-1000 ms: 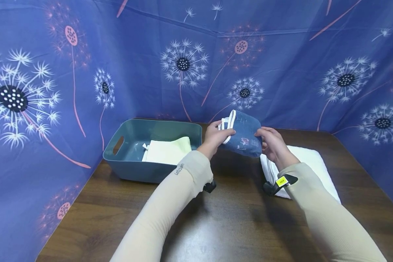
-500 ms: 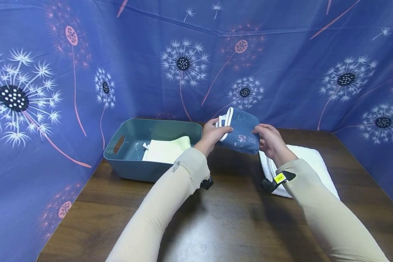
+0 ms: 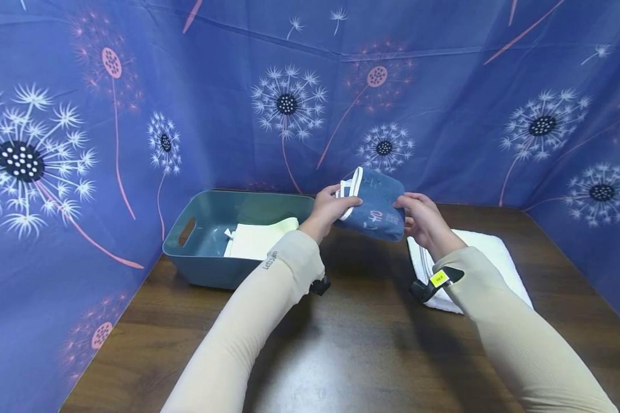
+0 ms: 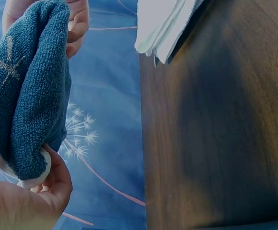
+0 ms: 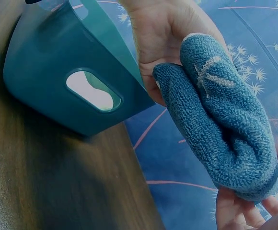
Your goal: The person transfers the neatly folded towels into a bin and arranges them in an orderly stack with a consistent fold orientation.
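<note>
A folded blue towel with white edging and small pink and white lettering is held up above the table between both hands. At its white-edged end my left hand grips it, thumb on the near face. My right hand pinches the opposite, folded end between thumb and fingers. In the left wrist view the towel shows thick terry folds and a pale motif. The right wrist view has the towel from its underside, with two rolled layers side by side.
A teal plastic bin stands at the back left, with a folded pale yellow-white cloth inside. At the right lies a folded white towel, partly behind the right forearm. The wooden table meets a blue dandelion-print curtain behind.
Both hands have shifted slightly left with the blue towel, keeping their grip on it. The bin, its cloth and the white towel have stayed put.
</note>
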`<state>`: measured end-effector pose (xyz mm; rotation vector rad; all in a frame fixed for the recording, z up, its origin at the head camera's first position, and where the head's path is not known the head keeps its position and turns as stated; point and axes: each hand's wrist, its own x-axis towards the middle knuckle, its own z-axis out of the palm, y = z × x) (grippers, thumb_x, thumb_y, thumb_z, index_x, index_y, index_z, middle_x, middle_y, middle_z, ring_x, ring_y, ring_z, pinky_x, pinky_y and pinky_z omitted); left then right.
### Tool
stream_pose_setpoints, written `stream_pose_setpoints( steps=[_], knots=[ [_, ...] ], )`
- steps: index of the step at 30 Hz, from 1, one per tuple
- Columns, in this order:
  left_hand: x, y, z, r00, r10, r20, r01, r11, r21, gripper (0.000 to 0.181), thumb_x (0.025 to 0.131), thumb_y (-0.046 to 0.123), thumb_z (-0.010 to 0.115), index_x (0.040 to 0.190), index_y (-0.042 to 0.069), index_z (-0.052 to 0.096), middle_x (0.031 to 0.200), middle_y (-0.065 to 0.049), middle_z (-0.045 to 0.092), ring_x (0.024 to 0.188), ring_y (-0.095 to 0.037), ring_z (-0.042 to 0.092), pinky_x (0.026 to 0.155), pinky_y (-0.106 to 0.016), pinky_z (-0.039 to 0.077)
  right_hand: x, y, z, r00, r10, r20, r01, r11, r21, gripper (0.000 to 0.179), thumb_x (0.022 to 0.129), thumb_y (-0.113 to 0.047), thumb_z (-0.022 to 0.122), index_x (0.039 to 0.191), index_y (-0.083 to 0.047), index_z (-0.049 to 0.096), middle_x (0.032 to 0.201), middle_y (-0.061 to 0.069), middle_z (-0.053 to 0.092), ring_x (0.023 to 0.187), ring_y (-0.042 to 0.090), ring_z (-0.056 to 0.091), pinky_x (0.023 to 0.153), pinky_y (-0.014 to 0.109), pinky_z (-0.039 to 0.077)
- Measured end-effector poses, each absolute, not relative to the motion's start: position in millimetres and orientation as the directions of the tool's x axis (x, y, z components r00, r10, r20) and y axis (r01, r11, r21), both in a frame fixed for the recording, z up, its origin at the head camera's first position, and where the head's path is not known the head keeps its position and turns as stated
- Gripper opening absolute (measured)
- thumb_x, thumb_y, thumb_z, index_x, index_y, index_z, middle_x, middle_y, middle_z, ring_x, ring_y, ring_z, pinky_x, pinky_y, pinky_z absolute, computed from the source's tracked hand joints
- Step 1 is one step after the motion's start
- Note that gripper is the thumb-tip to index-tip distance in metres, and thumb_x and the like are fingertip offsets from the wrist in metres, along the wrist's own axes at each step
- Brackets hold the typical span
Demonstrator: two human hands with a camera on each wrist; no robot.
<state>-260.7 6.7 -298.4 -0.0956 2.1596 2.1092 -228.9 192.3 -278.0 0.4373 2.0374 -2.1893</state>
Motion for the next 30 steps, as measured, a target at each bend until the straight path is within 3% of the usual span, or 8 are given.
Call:
stream_pose_setpoints(
  steps=[4, 7, 15, 30],
  knots=[
    [-261, 2, -297, -0.986, 0.058, -0.157, -0.153, 0.059, 0.986, 0.073, 0.077, 0.022, 0.077, 0.140, 0.013, 0.042, 0.136, -0.007, 0.045, 0.117, -0.022, 0.049, 0.092, -0.036, 0.044, -228, 191, -276, -0.951, 0.104, -0.291, 0.282, -0.091, -0.955, 0.027, 0.086, -0.012, 0.055, 0.103, -0.023, 0.039, 0.107, 0.005, 0.039, 0.077, 0.016, 0.054, 0.061, 0.026, 0.048],
    [-261, -2, -296, -0.985, 0.058, -0.165, -0.160, 0.085, 0.984, 0.073, 0.077, 0.024, 0.076, 0.141, 0.014, 0.041, 0.142, -0.005, 0.039, 0.125, -0.023, 0.042, 0.097, -0.038, 0.040, -227, 188, -275, -0.949, 0.108, -0.296, 0.288, -0.084, -0.954, 0.028, 0.085, -0.011, 0.057, 0.103, -0.024, 0.039, 0.107, 0.005, 0.040, 0.074, 0.016, 0.054, 0.060, 0.025, 0.048],
    [-261, -7, -289, -0.985, 0.086, -0.150, -0.142, 0.091, 0.986, 0.073, 0.078, 0.023, 0.075, 0.141, 0.012, 0.040, 0.136, -0.008, 0.045, 0.118, -0.022, 0.048, 0.095, -0.037, 0.042, -228, 186, -269, -0.945, 0.104, -0.311, 0.303, -0.085, -0.949, 0.050, 0.085, -0.012, 0.057, 0.128, -0.016, 0.032, 0.109, 0.006, 0.039, 0.075, 0.016, 0.056, 0.062, 0.027, 0.051],
    [-268, -21, -279, -0.970, 0.125, -0.209, -0.186, 0.177, 0.967, 0.078, 0.076, 0.030, 0.077, 0.142, 0.014, 0.038, 0.140, -0.006, 0.041, 0.124, -0.021, 0.042, 0.101, -0.043, 0.035, -228, 178, -260, -0.946, 0.072, -0.316, 0.304, -0.135, -0.943, 0.042, 0.084, -0.009, 0.059, 0.118, -0.020, 0.037, 0.111, 0.005, 0.039, 0.080, 0.016, 0.055, 0.062, 0.027, 0.052]
  ],
)
